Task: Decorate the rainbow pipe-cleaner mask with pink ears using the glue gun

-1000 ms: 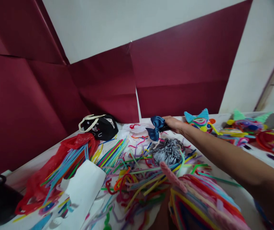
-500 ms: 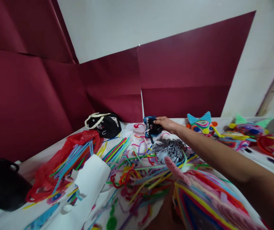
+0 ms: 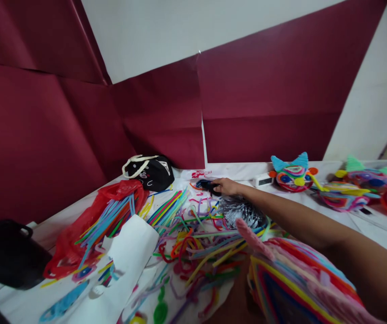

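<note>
My left hand [image 3: 235, 294], dark and partly hidden at the bottom, grips a multicoloured pipe-cleaner craft [image 3: 301, 274] with pink ear-like strips and a yellow-edged triangle. My right hand [image 3: 226, 186] stretches to the back of the table. Its fingers close on a dark blue and black item [image 3: 208, 185], low at the tabletop, whose exact kind I cannot make out. Just in front of that hand lies a grey and black tinsel-like pom-pom [image 3: 239, 211]. Loose pipe cleaners [image 3: 193, 245] of many colours spread across the middle.
A red plastic bag [image 3: 75, 234] with pipe cleaners and a black bag with pale handles [image 3: 157, 173] lie left. White paper [image 3: 134, 245] is curled in front. Finished-looking animal crafts [image 3: 293, 175] and a small white device [image 3: 262, 180] stand right. A black container [image 3: 7, 256] sits far left.
My right hand has lowered the dark item from a raised, tilted position down to the tabletop. The view has shifted slightly to the right. My left hand keeps the craft in place.
</note>
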The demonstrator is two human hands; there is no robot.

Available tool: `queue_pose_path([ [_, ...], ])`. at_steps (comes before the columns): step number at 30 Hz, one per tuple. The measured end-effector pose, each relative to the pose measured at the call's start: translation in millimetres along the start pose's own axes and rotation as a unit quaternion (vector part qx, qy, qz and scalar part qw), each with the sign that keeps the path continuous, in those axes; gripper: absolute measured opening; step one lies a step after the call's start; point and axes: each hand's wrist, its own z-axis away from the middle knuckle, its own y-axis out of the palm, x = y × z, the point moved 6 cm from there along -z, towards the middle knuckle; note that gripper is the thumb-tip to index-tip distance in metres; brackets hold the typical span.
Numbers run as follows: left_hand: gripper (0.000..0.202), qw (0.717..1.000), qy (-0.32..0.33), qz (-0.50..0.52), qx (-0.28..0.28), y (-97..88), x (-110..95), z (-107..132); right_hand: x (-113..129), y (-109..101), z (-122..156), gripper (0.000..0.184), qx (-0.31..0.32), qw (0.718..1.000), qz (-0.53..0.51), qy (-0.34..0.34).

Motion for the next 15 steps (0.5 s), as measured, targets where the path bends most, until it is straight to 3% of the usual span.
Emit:
queue_pose_path([
  [7, 0.037, 0.998, 0.007, 0.055, 0.003, 3.0, 3, -2, 18, -16, 51, 0.031, 0.023, 0.992, 0.106, -0.069],
  [11, 0.037, 0.996, 0.021, 0.085, 0.011, 8.6, 4, -2, 23, -26, 98, 0.023, 0.055, 0.981, 0.149, -0.108],
  [15, 0.037, 0.992, 0.042, 0.114, 0.026, 16.5, 4, -2, 22, -21, 149, 0.026, 0.075, 0.967, 0.194, -0.146],
])
